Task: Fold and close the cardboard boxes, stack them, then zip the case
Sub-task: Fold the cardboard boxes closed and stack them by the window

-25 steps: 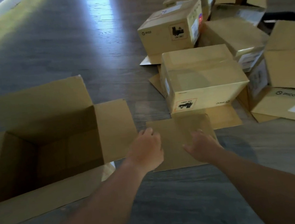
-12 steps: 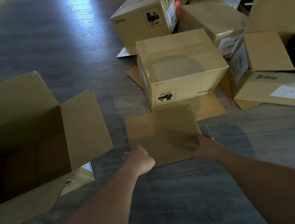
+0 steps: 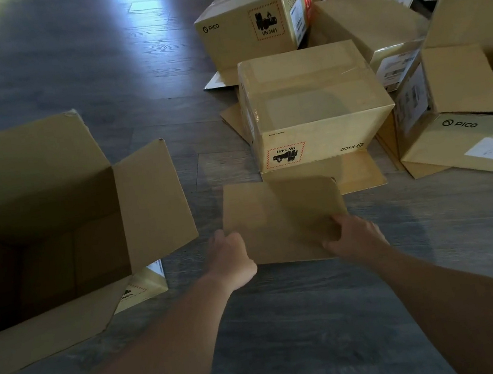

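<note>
Both hands are down on the flap (image 3: 280, 213) that lies out on the floor (image 3: 289, 323) in front of an upside-down box (image 3: 313, 104). The left hand (image 3: 231, 258) has its fingers (image 3: 230, 239) clenched on the flap's near left corner, and the right hand (image 3: 357, 238) has its fingers (image 3: 332, 239) grasping the near right corner, so the near edge runs between the two grips. The flap's near edge looks raised a little off the boards.

Just beyond the fingers, that box sits with its printed hazard label and logo reading upside down, a second flap spread flat to the right of the held one. To the left of the left hand stands a large open box (image 3: 43, 234), its flaps up and its inside dark. Further off beyond the fingers is a closed labelled box (image 3: 247, 25), and out past the right hand a jumble of other boxes (image 3: 461, 99), some with flaps open, lying close against one another.
</note>
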`<state>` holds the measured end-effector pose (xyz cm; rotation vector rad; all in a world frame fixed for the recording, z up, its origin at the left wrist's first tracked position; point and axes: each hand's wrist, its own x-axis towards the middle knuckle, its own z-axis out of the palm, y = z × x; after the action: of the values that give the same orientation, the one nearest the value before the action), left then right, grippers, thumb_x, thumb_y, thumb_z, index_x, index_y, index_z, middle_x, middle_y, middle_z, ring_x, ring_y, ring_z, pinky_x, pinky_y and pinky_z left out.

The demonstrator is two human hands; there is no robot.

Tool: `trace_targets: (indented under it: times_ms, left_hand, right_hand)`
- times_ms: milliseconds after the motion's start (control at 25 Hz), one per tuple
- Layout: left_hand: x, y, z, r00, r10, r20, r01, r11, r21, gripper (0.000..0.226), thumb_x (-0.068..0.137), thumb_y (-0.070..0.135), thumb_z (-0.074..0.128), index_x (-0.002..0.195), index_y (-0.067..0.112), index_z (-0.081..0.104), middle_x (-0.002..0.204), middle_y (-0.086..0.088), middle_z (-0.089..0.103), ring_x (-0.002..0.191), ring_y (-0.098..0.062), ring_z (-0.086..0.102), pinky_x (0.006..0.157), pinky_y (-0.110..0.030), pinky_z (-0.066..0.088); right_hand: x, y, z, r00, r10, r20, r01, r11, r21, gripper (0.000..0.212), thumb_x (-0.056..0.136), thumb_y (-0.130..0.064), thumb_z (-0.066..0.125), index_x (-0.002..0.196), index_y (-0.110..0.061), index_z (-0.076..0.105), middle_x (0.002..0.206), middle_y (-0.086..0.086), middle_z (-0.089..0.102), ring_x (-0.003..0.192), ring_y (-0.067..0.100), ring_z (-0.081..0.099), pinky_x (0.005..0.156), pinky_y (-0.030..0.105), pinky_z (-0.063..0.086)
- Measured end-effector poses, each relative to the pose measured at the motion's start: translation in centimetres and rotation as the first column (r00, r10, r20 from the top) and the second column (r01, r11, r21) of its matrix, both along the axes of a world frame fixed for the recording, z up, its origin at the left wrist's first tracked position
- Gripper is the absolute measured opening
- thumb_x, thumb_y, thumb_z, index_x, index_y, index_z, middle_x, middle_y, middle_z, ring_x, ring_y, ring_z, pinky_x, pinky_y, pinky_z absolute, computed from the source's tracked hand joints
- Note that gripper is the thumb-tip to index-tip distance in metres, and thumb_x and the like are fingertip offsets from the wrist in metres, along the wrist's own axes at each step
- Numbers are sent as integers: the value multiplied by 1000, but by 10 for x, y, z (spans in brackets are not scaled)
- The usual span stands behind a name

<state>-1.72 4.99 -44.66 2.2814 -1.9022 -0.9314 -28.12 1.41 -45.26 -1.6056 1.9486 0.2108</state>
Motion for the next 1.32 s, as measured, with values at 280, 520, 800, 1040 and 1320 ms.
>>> trace_targets:
  times_ms: [280, 520, 800, 1040, 1320]
  left_hand:
    - [-35, -8, 30, 992, -59, -114, 40, 986, -164, 15, 88, 27, 63, 97, 15, 59, 109, -2, 48, 105, -21, 45, 89, -34, 46]
    - [-58, -23, 81, 999, 14, -42, -33, 870, -493, 21, 96, 18, 58, 76, 12, 56, 70, -1, 56, 68, -18, 56, 51, -24, 33]
    - [-19, -32, 124, 984, 140, -111, -178, 830, -529, 20, 90, 12, 62, 72, 7, 58, 65, -5, 59, 65, -23, 60, 52, -28, 42]
    - [46, -40, 146, 963, 251, -94, -260, 790, -555, 17, 88, 15, 64, 73, 11, 57, 74, -5, 59, 64, -16, 56, 49, -22, 34]
    - [179, -13, 154, 832, 555, -8, -488, 724, -488, 21, 89, 18, 65, 70, 14, 57, 68, -1, 57, 59, -11, 50, 47, -22, 28]
  right_hand:
    - [-35, 22, 38, 994, -109, 0, 108, 985, -136, 62, 79, -59, 67, 132, -30, 53, 120, 6, 59, 118, 34, 50, 96, 44, 49]
    - [-53, 27, 95, 978, -205, 25, 201, 917, -346, 78, 82, -59, 65, 149, -25, 46, 130, 8, 62, 123, 37, 49, 102, 47, 47]
    - [-17, 3, 137, 990, -103, 99, 139, 847, -513, 65, 84, -52, 73, 137, -15, 62, 118, 9, 68, 119, 31, 55, 107, 46, 42]
    - [46, -22, 139, 993, 37, 113, 34, 822, -569, 61, 85, -52, 71, 133, -15, 63, 110, 12, 69, 107, 33, 60, 98, 46, 47]
    - [184, -44, 135, 959, 248, 137, -119, 793, -598, 63, 81, -56, 71, 132, -21, 60, 116, 16, 62, 108, 38, 54, 95, 42, 44]
